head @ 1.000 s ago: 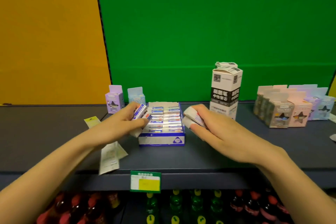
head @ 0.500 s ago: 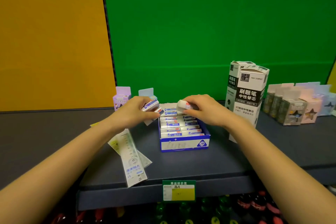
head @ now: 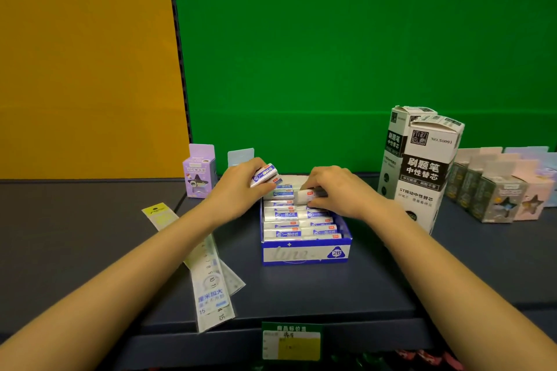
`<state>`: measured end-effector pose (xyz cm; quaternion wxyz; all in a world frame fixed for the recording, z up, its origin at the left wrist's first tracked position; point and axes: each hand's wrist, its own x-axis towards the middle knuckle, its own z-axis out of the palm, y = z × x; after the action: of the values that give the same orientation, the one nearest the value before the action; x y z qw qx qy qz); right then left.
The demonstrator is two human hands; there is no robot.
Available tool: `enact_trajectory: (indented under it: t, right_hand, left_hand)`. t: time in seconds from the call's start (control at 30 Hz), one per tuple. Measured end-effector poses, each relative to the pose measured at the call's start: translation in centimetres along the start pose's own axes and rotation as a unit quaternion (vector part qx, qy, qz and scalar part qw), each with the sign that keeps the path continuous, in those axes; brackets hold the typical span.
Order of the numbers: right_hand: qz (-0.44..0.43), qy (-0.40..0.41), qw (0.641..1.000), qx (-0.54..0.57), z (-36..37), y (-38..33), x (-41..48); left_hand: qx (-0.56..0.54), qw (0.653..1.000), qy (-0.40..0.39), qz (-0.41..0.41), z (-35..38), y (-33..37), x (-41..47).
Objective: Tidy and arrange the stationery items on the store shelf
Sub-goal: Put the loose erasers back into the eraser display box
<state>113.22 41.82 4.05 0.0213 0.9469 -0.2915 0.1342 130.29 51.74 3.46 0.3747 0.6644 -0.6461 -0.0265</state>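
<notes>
1. Grip state. The fingers [head: 315, 182] of the right hand [head: 340, 191] are curled and pinch one small white rectangular eraser in a blue-printed sleeve [head: 305, 195] by its long sides. It is held just above the back rows of the open blue-and-white cardboard display box [head: 304, 253]. The fingers [head: 256, 166] of the left hand [head: 238, 188] curl round two more erasers of the same kind [head: 265, 174], stacked, at the box's back left corner.

2. Handling. Each eraser is probably light, firm with slight give, and not fragile. The glossy sleeve may slide along the block, so grip across the long sides at mid-length, not by the ends. Lower it flat to match the rows already packed.

3. Box. The card walls look thin and may flex, and the box may slide on the dark grey shelf [head: 90, 235] if pushed. Steady its side wall before pressing.

4. Surroundings. Transparent packaged rulers [head: 211, 283] lie askew left of the box, overhanging the shelf edge. Tall white-and-black refill cartons [head: 422, 172] stand just beside it on the right.
</notes>
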Motion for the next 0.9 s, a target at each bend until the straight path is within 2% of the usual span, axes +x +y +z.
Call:
enact_trajectory:
  t: [0.2,0.3,0.5,0.57,0.77,0.9]
  right_hand:
    - [0.014,0.044,0.999,-0.007,0.5,0.3,0.2]
    - [0.017,0.042,0.999,-0.002,0.7,0.5,0.2]
    - [0.025,0.091,0.99,0.102,0.1,0.5,0.4]
    - [0.014,0.084,0.989,0.124,-0.2,-0.1,0.9]
    - [-0.017,-0.009,0.993,0.12,1.0,-2.0,2.1]
    - [-0.019,-0.008,0.988,0.151,1.2,-2.1,2.5]
  left_hand:
    - [-0.025,0.999,0.026,0.012,-0.1,-1.1,-0.4]
    - [-0.021,0.999,0.04,0.011,-0.2,-1.7,-0.2]
    - [-0.016,0.997,0.067,0.023,0.0,-2.2,-0.1]
    - [-0.01,0.997,0.074,0.03,0.0,-2.4,-0.1]
    - [0.002,0.995,0.092,0.036,-0.2,-2.8,-0.3]
    - [0.009,0.995,0.092,0.035,-0.2,-3.0,-0.4]
